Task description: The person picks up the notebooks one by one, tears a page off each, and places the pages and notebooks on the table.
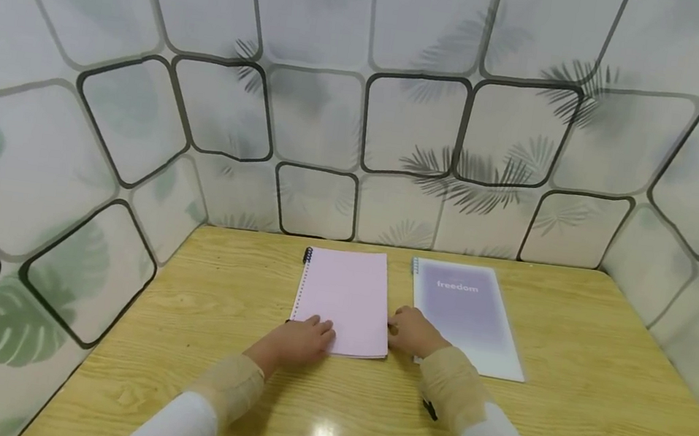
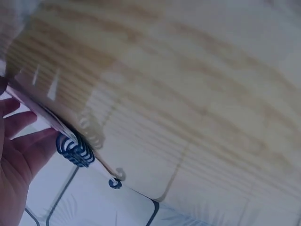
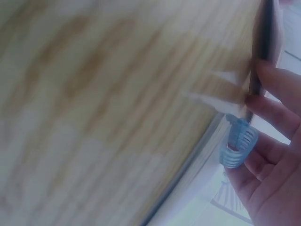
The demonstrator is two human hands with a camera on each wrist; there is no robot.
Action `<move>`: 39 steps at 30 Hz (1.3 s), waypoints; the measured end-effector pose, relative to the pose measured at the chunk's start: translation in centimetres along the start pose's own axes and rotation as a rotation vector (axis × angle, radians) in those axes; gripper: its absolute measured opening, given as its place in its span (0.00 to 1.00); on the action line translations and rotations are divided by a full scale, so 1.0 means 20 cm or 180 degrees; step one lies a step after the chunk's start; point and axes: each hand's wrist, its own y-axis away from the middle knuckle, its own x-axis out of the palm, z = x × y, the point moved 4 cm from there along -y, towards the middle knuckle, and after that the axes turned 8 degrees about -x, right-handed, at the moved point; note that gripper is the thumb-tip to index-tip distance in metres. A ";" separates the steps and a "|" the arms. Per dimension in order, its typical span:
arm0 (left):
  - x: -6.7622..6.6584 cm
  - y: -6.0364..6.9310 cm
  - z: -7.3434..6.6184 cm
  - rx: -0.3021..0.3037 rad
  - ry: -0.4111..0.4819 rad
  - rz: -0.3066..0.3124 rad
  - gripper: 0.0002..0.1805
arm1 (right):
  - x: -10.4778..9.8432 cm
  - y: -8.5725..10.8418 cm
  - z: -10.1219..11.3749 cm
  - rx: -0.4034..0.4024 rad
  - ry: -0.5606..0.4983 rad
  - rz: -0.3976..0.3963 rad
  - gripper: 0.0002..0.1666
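Pink spiral notebook (image 1: 349,295) lies unopened mid-frame; your left hand (image 1: 301,341) rests on its cover, your right hand (image 1: 416,332) pinches its right edge; the "freedom" notebook (image 1: 466,311), right of centre, is likewise unopened.

Both arms (image 1: 176,423) reach toward the far table edge (image 1: 222,228). The left hand (image 1: 301,342) lies palm down, the right hand (image 1: 415,333) has bent fingers
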 end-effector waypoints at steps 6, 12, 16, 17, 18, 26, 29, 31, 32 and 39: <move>0.01 0.00 0.00 -0.0102 0.0113 0.0133 0.18 | -0.02 0.02 0.02 -0.0005 -0.0103 0.0070 0.24; 0.00 -0.02 0.01 -0.0319 0.0553 0.0039 0.14 | -0.02 0.01 0.07 0.0205 -0.0161 0.0048 0.16; -0.02 -0.03 0.01 -0.0419 0.0680 0.0006 0.10 | 0.00 -0.02 0.16 0.0083 -0.0404 0.0028 0.25; -0.03 -0.03 0.01 -0.0426 0.0705 0.0006 0.10 | 0.01 -0.03 0.18 0.0008 -0.0467 0.0038 0.29; -0.03 -0.03 0.01 -0.0427 0.0715 0.0002 0.10 | 0.02 -0.03 0.20 -0.0075 -0.0497 0.0035 0.32; -0.05 -0.05 -0.01 -0.0482 0.0732 -0.0146 0.11 | 0.02 -0.05 0.23 -0.0484 -0.0557 -0.0301 0.35; -0.06 -0.06 -0.02 -0.0608 0.0697 -0.0102 0.10 | 0.02 -0.04 0.23 -0.0352 -0.0625 -0.0288 0.37; -0.07 -0.07 -0.04 -0.0693 0.0642 -0.0101 0.10 | 0.02 -0.04 0.23 -0.0256 -0.0632 -0.0249 0.37; -0.08 -0.07 -0.04 -0.0741 0.0618 -0.0110 0.09 | 0.02 -0.03 0.22 -0.0201 -0.0657 -0.0208 0.37; -0.13 -0.05 0.05 -0.1351 0.1657 -0.0253 0.10 | 0.07 -0.05 0.19 -0.0066 -0.0069 0.0269 0.36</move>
